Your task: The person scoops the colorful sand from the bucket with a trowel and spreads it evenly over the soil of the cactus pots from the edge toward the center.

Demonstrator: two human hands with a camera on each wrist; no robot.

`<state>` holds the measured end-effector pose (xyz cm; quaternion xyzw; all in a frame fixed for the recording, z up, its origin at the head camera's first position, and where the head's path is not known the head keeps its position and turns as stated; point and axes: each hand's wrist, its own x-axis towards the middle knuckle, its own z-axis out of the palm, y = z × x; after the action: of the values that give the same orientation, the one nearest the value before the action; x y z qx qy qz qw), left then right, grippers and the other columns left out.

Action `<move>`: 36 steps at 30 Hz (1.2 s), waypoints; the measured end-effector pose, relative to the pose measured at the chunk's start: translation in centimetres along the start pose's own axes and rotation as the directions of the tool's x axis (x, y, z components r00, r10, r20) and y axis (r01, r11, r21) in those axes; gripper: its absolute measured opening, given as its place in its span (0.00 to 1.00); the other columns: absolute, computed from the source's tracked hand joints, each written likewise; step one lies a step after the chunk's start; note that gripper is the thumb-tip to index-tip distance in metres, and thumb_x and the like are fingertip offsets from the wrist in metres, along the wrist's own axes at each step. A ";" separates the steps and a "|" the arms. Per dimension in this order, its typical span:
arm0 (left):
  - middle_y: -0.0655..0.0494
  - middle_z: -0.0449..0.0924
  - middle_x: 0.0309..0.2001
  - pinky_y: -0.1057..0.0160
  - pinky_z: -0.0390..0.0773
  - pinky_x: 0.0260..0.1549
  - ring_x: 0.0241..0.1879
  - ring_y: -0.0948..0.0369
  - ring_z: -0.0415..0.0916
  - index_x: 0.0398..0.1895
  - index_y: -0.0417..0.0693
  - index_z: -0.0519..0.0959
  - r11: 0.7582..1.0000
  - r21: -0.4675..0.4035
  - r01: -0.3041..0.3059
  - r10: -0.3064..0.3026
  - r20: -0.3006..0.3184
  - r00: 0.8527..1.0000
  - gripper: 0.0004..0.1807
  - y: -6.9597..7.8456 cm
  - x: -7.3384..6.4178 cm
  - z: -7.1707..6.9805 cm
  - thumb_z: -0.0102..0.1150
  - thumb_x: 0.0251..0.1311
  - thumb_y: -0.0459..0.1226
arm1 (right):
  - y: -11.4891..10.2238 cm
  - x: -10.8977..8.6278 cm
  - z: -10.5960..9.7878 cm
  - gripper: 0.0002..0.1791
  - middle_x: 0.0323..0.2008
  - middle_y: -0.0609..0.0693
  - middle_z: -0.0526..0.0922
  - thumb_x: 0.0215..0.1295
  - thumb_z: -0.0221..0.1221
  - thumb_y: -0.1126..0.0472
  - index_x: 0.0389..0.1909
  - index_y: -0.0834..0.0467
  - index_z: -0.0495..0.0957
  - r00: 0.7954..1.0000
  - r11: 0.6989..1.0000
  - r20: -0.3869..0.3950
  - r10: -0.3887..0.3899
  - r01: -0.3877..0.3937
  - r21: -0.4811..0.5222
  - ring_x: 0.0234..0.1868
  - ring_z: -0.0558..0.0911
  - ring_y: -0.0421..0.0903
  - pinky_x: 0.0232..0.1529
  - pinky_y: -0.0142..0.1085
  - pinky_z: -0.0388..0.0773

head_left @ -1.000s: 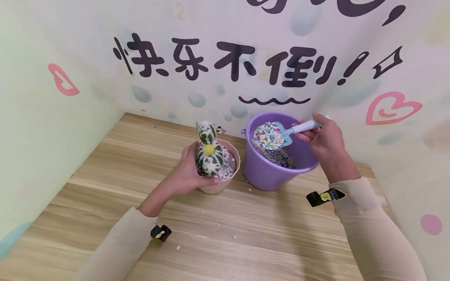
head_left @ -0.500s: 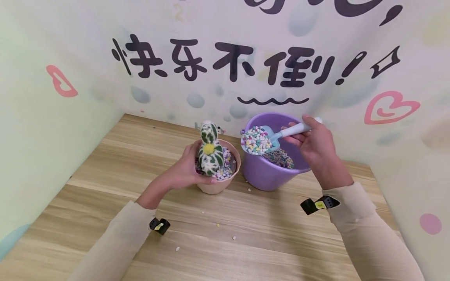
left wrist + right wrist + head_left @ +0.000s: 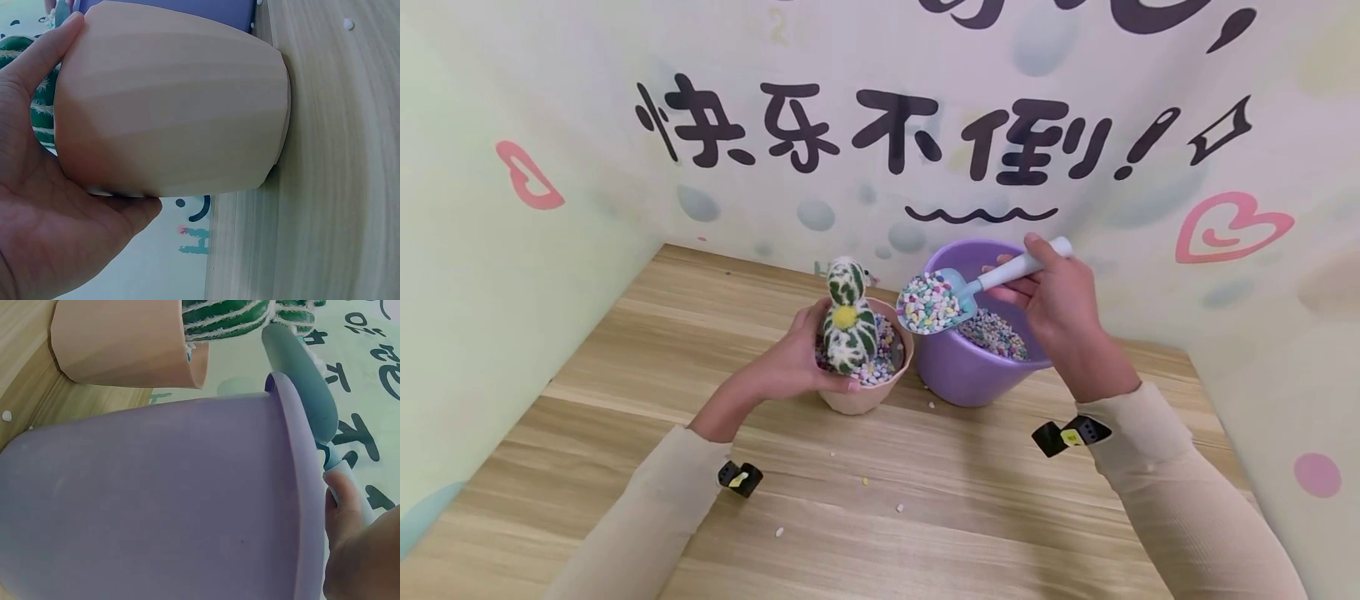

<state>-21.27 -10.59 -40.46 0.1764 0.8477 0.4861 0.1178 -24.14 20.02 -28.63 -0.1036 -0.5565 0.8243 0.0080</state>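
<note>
A peach-coloured flowerpot [image 3: 856, 402] stands on the wooden table, holding a green-and-white cactus [image 3: 848, 333] with a yellow flower and a layer of coloured pebbles [image 3: 880, 367]. My left hand [image 3: 793, 358] grips the pot's left side, thumb at the front of the rim, as the left wrist view also shows. In my right hand [image 3: 1063, 300] is the handle of a light blue scoop [image 3: 972, 288] heaped with pastel pebbles [image 3: 931, 302]. The scoop's blade hangs over the left rim of the purple bucket [image 3: 970, 379], close to the pot's right edge. More pebbles [image 3: 996, 335] lie inside the bucket.
A few stray pebbles [image 3: 779, 532] lie on the wooden table [image 3: 865, 542] in front of the pot. Behind the pot and bucket rises a printed wall [image 3: 760, 200], with side walls at left and right. Each sleeve carries a small black wrist camera [image 3: 1070, 435].
My right hand has moved left with the loaded scoop, from over the bucket's inside to its left rim, nearer the pot. The left hand keeps its grip on the flowerpot, which stays put.
</note>
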 end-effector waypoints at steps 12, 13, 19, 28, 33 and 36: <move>0.35 0.36 0.74 0.41 0.51 0.69 0.72 0.40 0.48 0.77 0.44 0.33 1.000 0.011 0.000 0.000 0.001 1.000 0.73 -0.1 0.1 0.0 0.80 0.37 0.46 | 0.3 0.2 0.6 0.18 0.29 0.55 0.86 0.67 0.60 0.53 0.48 0.58 0.65 0.999 0.997 -0.032 -0.029 0.027 -0.069 0.31 0.88 0.51 0.28 0.39 0.85; 0.35 0.36 0.74 0.40 0.51 0.69 0.71 0.39 0.48 0.77 0.44 0.33 1.000 0.014 -0.001 0.001 0.001 1.000 0.73 -0.1 0.1 0.0 0.79 0.37 0.46 | 0.2 0.2 0.7 0.18 0.29 0.55 0.86 0.68 0.60 0.53 0.48 0.58 0.65 0.999 0.997 -0.034 -0.032 0.029 -0.073 0.31 0.88 0.50 0.27 0.38 0.85; 0.35 0.36 0.74 0.41 0.51 0.70 0.72 0.40 0.47 0.77 0.42 0.33 1.000 0.014 -0.001 0.001 0.004 1.000 0.72 -0.1 0.1 0.0 0.79 0.39 0.45 | 0.1 0.0 0.9 0.18 0.29 0.55 0.86 0.68 0.60 0.54 0.48 0.59 0.65 0.998 0.995 -0.028 -0.055 0.052 -0.087 0.31 0.88 0.50 0.27 0.39 0.85; 0.36 0.37 0.74 0.42 0.51 0.70 0.72 0.41 0.47 0.77 0.44 0.33 1.000 0.015 0.005 -0.006 0.009 1.000 0.72 -0.3 0.2 0.0 0.79 0.39 0.45 | 0.1 -0.1 1.2 0.19 0.28 0.54 0.85 0.66 0.61 0.54 0.48 0.59 0.65 0.997 0.994 -0.021 -0.072 0.070 -0.083 0.27 0.87 0.50 0.26 0.38 0.84; 0.36 0.37 0.74 0.42 0.51 0.70 0.72 0.41 0.47 0.77 0.44 0.34 1.000 0.010 0.001 -0.001 0.002 1.000 0.71 -0.3 0.2 0.0 0.79 0.38 0.44 | 0.0 -0.2 1.2 0.20 0.30 0.54 0.86 0.66 0.61 0.54 0.48 0.59 0.65 0.997 0.993 -0.025 -0.072 0.069 -0.098 0.30 0.88 0.50 0.25 0.37 0.84; 0.36 0.37 0.74 0.41 0.51 0.70 0.71 0.41 0.48 0.77 0.44 0.34 1.000 0.011 0.003 -0.003 0.000 1.000 0.72 -0.3 0.2 0.0 0.79 0.38 0.44 | 0.0 -0.3 1.5 0.20 0.31 0.54 0.86 0.66 0.62 0.54 0.48 0.59 0.65 0.996 0.991 -0.024 -0.081 0.078 -0.107 0.30 0.88 0.50 0.24 0.37 0.84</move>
<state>-21.50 -10.61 -40.71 0.1761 0.8507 0.4811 0.1174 -24.14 18.67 -28.03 -0.0933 -0.6031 0.7910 0.0431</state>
